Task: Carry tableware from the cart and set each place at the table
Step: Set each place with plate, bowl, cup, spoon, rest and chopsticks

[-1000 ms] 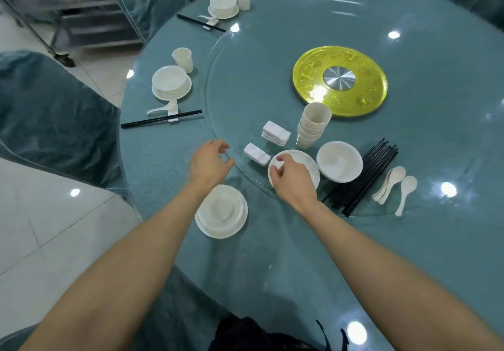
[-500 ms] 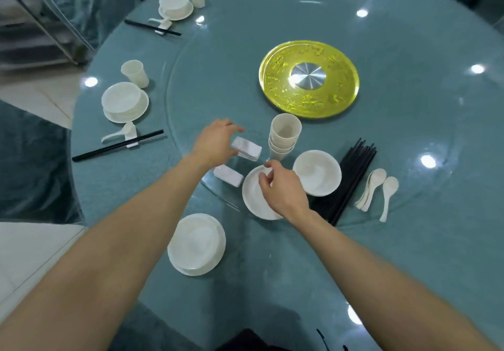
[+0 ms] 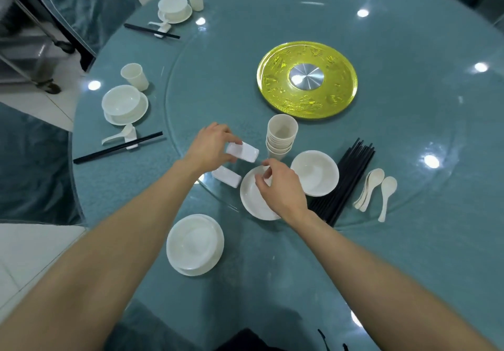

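Observation:
My left hand (image 3: 208, 145) grips a small white chopstick rest (image 3: 243, 152), lifted a little above the glass turntable. A second white rest (image 3: 227, 176) lies just below it. My right hand (image 3: 278, 185) hovers over a white saucer (image 3: 252, 198) with its fingertips pinched together near the saucer's far rim; what they hold is not clear. Beside it stand a stack of cream cups (image 3: 281, 136), a white bowl (image 3: 315, 173), a bundle of black chopsticks (image 3: 345, 180) and white spoons (image 3: 375, 190). A bowl on a plate (image 3: 195, 244) sits at the near place.
Two laid places lie at the left: bowl on plate (image 3: 124, 105) with cup (image 3: 135, 76), spoon and chopsticks (image 3: 117, 147), and another set (image 3: 174, 8) farther back. A yellow disc (image 3: 306, 79) marks the table's centre. Covered chairs (image 3: 30, 165) and a metal cart (image 3: 24, 50) stand left.
My left hand moved from the table edge to the stacked chopstick rests and lifted the top one. My right hand shifted on the saucer toward its far rim.

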